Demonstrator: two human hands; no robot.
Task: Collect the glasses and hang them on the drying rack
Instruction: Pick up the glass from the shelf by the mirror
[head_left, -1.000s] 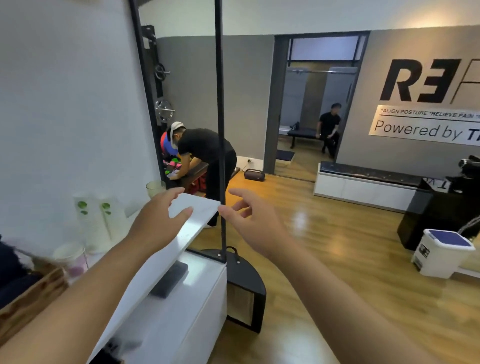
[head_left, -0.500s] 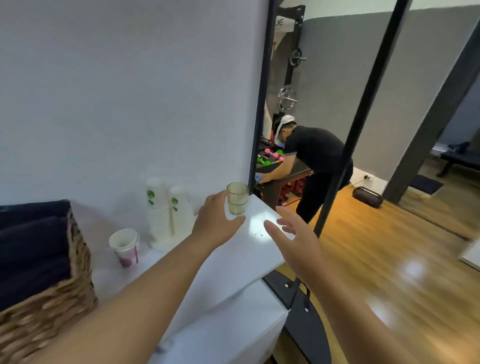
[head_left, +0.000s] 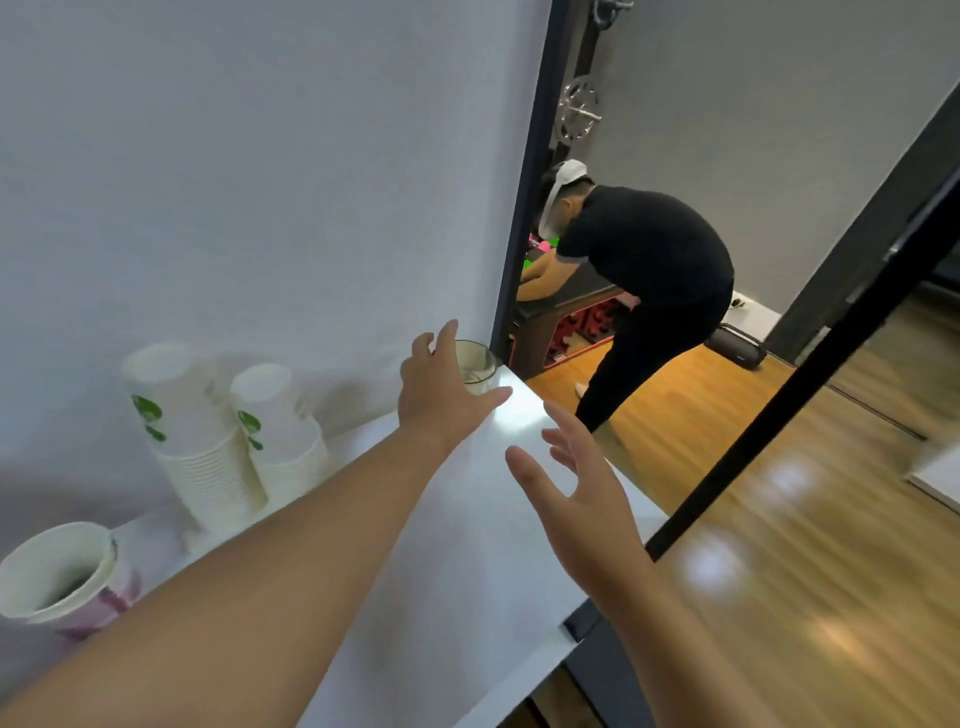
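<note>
A small clear glass (head_left: 477, 365) stands upright at the far corner of a white shelf top (head_left: 467, 519), against the wall. My left hand (head_left: 439, 389) is spread in front of the glass, fingers apart, thumb pointing right just below it; whether it touches the glass I cannot tell. My right hand (head_left: 576, 493) hovers open over the shelf's right edge, nearer to me, holding nothing. No drying rack is in view.
Two stacks of white paper cups (head_left: 208, 431) stand against the wall at left. A single paper cup (head_left: 57, 577) sits at the near left. A person in black (head_left: 644, 280) bends over a bench beyond a black frame (head_left: 524, 208). A black pole (head_left: 810, 364) crosses at right over wooden floor.
The view has swung left and closer to the shelf. My left hand has reached forward to the glass, and my right hand has followed over the shelf's edge.
</note>
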